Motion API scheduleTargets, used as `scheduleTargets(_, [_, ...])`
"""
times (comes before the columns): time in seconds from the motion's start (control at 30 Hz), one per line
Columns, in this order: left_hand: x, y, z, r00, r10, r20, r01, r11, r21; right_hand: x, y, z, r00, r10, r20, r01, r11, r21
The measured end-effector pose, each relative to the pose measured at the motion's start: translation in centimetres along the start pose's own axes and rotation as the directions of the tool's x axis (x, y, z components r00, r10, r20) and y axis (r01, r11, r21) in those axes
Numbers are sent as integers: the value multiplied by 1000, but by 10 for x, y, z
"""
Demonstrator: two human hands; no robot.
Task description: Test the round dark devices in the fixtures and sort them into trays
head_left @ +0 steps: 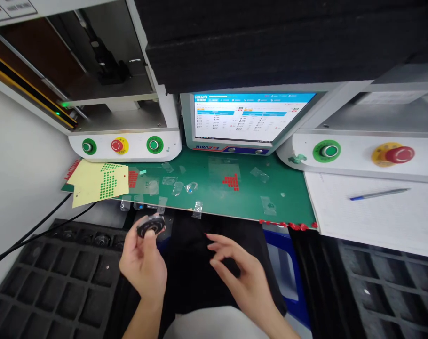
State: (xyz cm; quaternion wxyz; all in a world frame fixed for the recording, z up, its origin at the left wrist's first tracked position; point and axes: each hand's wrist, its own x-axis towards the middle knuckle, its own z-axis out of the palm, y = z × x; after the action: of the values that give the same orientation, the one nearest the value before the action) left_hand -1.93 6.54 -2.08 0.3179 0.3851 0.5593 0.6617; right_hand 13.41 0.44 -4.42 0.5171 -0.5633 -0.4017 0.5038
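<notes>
Nearest me, below both hands, a pale patch of clothing shows at the bottom edge, with a black pocketed tray to the left and a second tray to the right, within easy reach of either arm, I suppose. My left hand grips a round black part just short of the table edge, thumb pressed on its face and fingers behind; I read that as a way to steady it and turn its face toward me. My right hand hovers apart from it, fingers loosely bent with a gap to the thumb; a tiny red spot shows at the forefinger's tip, and from here I can't tell whether it is something stuck there. Beyond, clear tape scraps lie on the green mat, a few overhanging its front edge, probably so they lift off easily. Red stickers sit in a block mid-mat, and a yellow sheet of green dots lies to the left, likely close for peeling. On the right, a pen rests across white paper, handy for notes. Farther back, red knobs face me on the machines' front panels, presumably for quick stopping, and between them a lit screen tilts my way.
</notes>
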Motion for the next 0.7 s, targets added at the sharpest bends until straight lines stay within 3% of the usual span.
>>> scheduleTargets(0.03, [6, -2, 1, 996, -88, 11, 88, 993, -73, 9, 10, 4, 978, 197, 67, -202, 977, 71])
scheduleTargets(0.07, [11, -3, 2, 985, -163, 57, 169, 978, -119, 19, 20, 9, 945, 307, 112, -318, 943, 103])
scheduleTargets(0.17, [17, -5, 2, 915, -337, 222, 367, 923, -115, 48, 47, 23, 888, 426, 173, -451, 881, 143])
scheduleTargets(0.3, [12, -6, -3, 801, -470, 370, 519, 854, -41, 71, 63, 38, 879, 439, 188, -472, 858, 203])
scheduleTargets(0.37, [11, -6, -4, 767, -499, 403, 549, 836, -10, 76, 65, 43, 890, 415, 188, -451, 861, 235])
scheduleTargets(0.53, [12, -5, 0, 760, -501, 415, 526, 848, 61, 76, 55, 42, 916, 345, 204, -395, 865, 311])
scheduleTargets(0.7, [9, -9, 2, 720, -527, 451, 558, 827, 74, 52, 22, 23, 912, 276, 302, -375, 861, 343])
